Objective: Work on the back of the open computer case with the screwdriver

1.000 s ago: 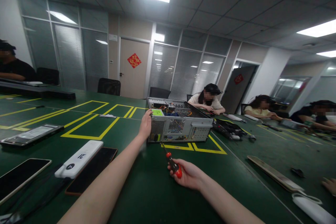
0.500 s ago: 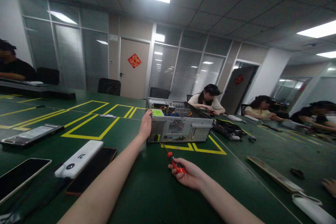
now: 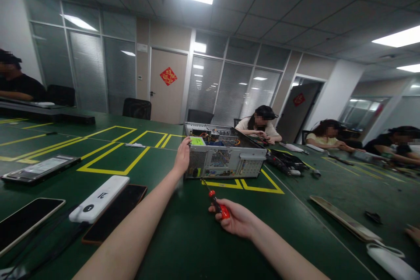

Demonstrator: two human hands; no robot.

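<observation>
A metal computer case (image 3: 232, 162) lies on its side on the green table, its top uncovered and its rear panel towards me. Coloured wires and a yellow-green label (image 3: 197, 141) on a box show inside it. My left hand (image 3: 182, 156) grips the case's left side, fingertips at the upper edge. My right hand (image 3: 234, 218) is closed around a red and black screwdriver (image 3: 224, 211). The thin shaft points up and left, to the lower edge of the rear panel. Whether its tip touches the case is too small to tell.
On the left are a hard drive (image 3: 41, 169), a white power bank (image 3: 99, 199) and two phones, one a white-edged phone (image 3: 31, 223). Black cables (image 3: 285, 162) lie right of the case. Yellow tape marks the table. Several people sit around.
My right hand has shifted very slightly left, and the screwdriver handle looks turned a little. My left hand and the computer case stay where they were.
</observation>
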